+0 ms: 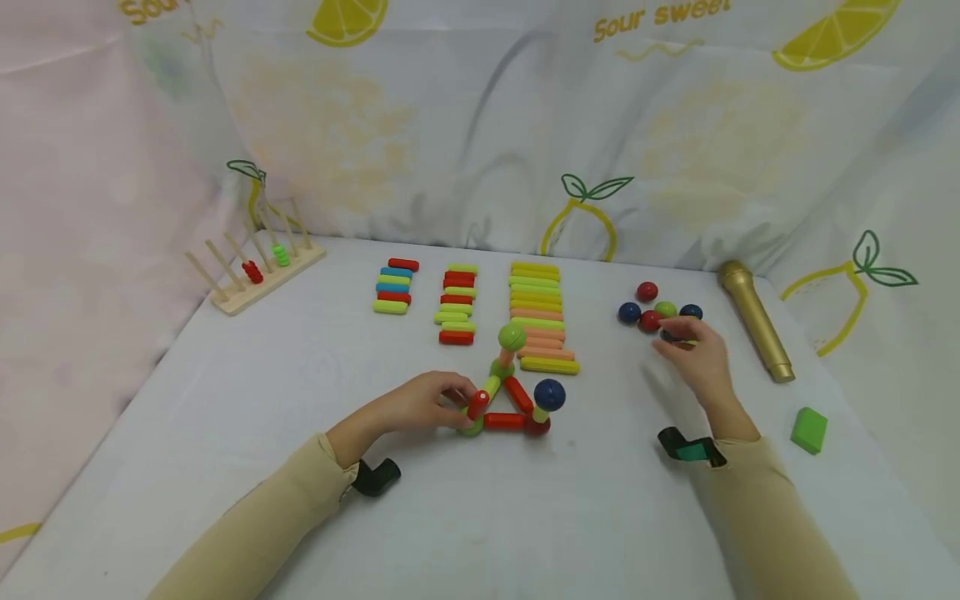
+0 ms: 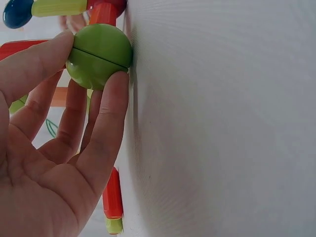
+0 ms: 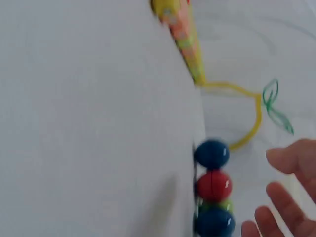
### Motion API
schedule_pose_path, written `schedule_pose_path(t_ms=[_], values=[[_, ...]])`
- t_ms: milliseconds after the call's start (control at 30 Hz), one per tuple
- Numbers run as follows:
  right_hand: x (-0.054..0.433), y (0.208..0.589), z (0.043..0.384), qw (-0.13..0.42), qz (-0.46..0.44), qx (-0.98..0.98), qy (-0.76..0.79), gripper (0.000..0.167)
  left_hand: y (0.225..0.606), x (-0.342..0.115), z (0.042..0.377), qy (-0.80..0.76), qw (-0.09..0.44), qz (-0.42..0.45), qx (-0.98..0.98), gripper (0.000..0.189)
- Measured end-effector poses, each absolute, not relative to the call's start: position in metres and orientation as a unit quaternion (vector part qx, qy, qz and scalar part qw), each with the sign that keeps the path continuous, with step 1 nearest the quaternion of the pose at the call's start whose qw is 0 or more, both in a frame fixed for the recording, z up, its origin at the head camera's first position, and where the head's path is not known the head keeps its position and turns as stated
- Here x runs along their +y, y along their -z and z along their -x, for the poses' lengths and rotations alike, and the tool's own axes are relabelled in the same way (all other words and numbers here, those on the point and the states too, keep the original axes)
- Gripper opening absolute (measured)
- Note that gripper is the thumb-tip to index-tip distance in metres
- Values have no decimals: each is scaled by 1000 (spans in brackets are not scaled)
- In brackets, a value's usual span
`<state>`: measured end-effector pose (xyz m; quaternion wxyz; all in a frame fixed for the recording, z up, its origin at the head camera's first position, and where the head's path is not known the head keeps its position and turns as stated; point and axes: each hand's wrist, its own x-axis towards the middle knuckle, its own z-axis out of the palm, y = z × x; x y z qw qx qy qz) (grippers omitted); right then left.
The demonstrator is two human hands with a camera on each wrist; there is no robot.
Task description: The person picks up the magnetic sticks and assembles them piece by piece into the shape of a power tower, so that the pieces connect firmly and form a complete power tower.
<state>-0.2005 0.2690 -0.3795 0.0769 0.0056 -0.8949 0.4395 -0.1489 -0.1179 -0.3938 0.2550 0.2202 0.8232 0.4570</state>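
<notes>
My left hand (image 1: pixel 427 402) grips the green ball (image 2: pixel 98 58) at the near left corner of a triangular frame of rods and balls, thumb and fingers on either side. An upright red rod (image 1: pixel 477 405) rises from that corner. A dark blue ball (image 1: pixel 550 395) tops a short light rod over the red corner ball (image 1: pixel 537 423). At the far corner a light green ball (image 1: pixel 512 337) caps a peach rod. Off to the right, my right hand (image 1: pixel 703 360) hovers by a cluster of balls, including a red one (image 3: pixel 214 186), fingers apart and holding nothing visible.
Coloured rods (image 1: pixel 535 302) lie in three columns behind the frame. A wooden peg rack (image 1: pixel 270 279) with red and green rings stands at far left. On the right are a gold microphone (image 1: pixel 756 321) and a green block (image 1: pixel 809 430). A printed cloth hangs behind.
</notes>
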Motion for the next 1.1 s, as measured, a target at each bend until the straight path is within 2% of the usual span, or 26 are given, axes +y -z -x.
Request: schedule_pose_path(t_ms=[67,133,333,467,600,800,933,1100], values=[[290,382,203,83,68,-897,-429,40,394,-117,149,-457,254,-222,823,19],[305,385,204,63,107,-900,-418,44,393,-117,148,-456,254,-222,824,18],[317,392,205,-24,81,-914,-397,50,391,-116,148,-452,248,-225,827,18],[306,388,202,-40,63,-915,-398,51,391,-116,148,-452,246,-227,827,18],[278,371,188,-38,-3,-900,-434,52,391,-116,148,-455,248,-231,823,19],[205,333,161,-34,-166,-835,-523,35,391,-117,148,-456,248,-225,825,22],[162,321,145,-44,-278,-814,-508,32,392,-118,148,-461,250,-220,822,23],[127,318,137,-51,-330,-829,-449,33,394,-119,148,-468,250,-222,818,24]])
